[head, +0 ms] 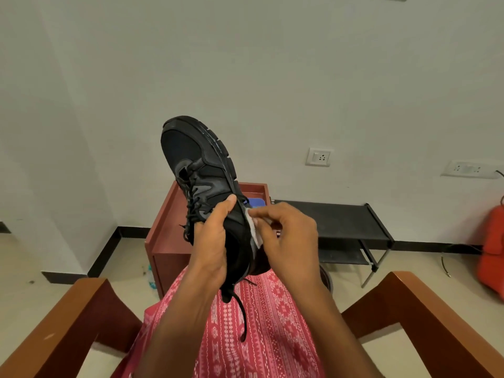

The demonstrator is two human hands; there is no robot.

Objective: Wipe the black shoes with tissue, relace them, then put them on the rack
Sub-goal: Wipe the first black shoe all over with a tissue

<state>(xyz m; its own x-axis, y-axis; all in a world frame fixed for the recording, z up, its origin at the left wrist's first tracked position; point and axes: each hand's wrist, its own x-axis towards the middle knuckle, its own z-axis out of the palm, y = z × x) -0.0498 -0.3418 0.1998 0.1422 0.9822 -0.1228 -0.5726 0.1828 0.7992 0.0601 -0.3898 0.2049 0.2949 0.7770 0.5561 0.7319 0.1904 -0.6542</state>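
A black laced shoe (199,159) is held up in front of me, toe pointing up and away, sole edge turned to the right. My left hand (211,241) grips it around the heel and ankle, thumb up on the side. My right hand (286,236) pinches a white tissue (252,227) and presses it against the sole edge near the heel. A loose black lace (241,312) hangs down over my lap. The black shoe rack (341,222) stands against the wall to the right, behind my hands.
A reddish-brown wooden cabinet (166,233) stands just behind the shoe, with a blue item on its top. Wooden chair arms (68,323) frame both sides of my lap. An orange object (493,255) leans at the far right wall. Wall sockets sit above the rack.
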